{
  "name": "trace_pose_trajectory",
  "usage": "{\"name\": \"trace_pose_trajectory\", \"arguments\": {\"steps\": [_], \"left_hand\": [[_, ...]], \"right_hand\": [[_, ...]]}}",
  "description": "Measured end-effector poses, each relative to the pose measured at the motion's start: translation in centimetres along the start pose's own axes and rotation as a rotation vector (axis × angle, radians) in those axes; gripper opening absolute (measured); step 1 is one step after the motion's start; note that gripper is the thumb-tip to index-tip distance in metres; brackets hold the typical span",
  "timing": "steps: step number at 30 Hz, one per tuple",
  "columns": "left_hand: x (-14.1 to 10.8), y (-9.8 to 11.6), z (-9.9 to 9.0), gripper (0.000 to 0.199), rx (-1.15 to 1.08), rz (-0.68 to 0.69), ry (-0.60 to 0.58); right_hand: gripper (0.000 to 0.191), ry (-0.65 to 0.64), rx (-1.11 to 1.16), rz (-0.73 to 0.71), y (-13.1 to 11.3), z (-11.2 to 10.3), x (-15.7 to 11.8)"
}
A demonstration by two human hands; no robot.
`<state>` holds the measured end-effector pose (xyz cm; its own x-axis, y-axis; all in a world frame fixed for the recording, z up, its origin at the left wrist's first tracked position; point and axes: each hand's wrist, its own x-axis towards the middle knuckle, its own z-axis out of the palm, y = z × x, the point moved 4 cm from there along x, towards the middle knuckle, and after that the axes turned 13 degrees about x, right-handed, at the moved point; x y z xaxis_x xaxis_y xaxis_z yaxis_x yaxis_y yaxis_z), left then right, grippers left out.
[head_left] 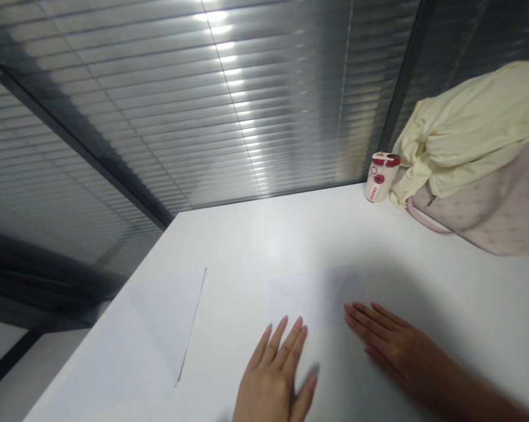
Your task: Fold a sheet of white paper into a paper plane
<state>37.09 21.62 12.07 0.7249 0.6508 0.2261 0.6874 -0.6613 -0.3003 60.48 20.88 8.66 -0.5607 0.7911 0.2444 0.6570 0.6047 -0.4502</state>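
Grey blinds (pixel 159 99) are hung behind the white table (pixel 233 234). They are split by a dark bar (pixel 82 145) at the table's far left corner and by another bar (pixel 406 70) behind the table's right part. Bright light (pixel 232 82) is bounced off the blinds in a stripe.

Creased white paper (pixel 311 296) flat on tabletop (pixel 238 240)

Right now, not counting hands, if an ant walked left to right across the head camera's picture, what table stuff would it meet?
Big pale sheet → smaller pale sheet → red-topped cup → pale pink bag.
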Motion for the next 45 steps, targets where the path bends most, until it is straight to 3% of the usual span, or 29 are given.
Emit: {"name": "trace_pose_trajectory", "arguments": {"steps": [7, 14, 18, 23, 27, 32, 37, 40, 45], "left_hand": [[-3.2, -1.6, 0.4, 0.064, 0.143, -0.105, 0.014], [-3.8, -1.2, 0.9, 0.069, 0.052, -0.174, 0.001], [-3.0, -2.7, -0.1, 0.063, -0.127, -0.226, -0.054], [-1.6, -5.0, 1.0, 0.086, -0.249, -0.308, -0.059], [-1.5, -5.3, 2.7, 0.088, -0.272, -0.295, -0.084], [-2.0, -5.5, 3.2, 0.084, -0.323, -0.382, -0.148], [-2.2, -5.7, 3.3, 0.089, -0.378, -0.453, -0.116], [-2.1, -5.7, 3.2, 0.086, -0.373, -0.455, -0.102], [-2.0, -5.2, 3.5, 0.080, -0.334, -0.478, -0.074]], "right_hand": [[0.058, 0.058, -0.020, 0.082, 1.6, -0.5, -2.5], [0.052, 0.063, -0.027, 0.138, 1.6, -0.6, -2.7], [0.048, 0.159, 0.068, 0.245, 4.3, -2.0, -0.8], [0.079, 0.282, 0.035, 0.270, 8.6, -2.8, 3.8], [0.051, 0.304, 0.134, 0.248, 9.7, -1.9, 5.2], [0.023, 0.423, 0.275, 0.168, 8.5, -2.3, 5.1], [0.020, 0.514, 0.395, 0.155, 8.1, -2.5, 5.1], [0.025, 0.476, 0.358, 0.175, 8.1, -2.1, 5.1], [0.017, 0.416, 0.383, 0.185, 8.0, -1.9, 4.9]]}}
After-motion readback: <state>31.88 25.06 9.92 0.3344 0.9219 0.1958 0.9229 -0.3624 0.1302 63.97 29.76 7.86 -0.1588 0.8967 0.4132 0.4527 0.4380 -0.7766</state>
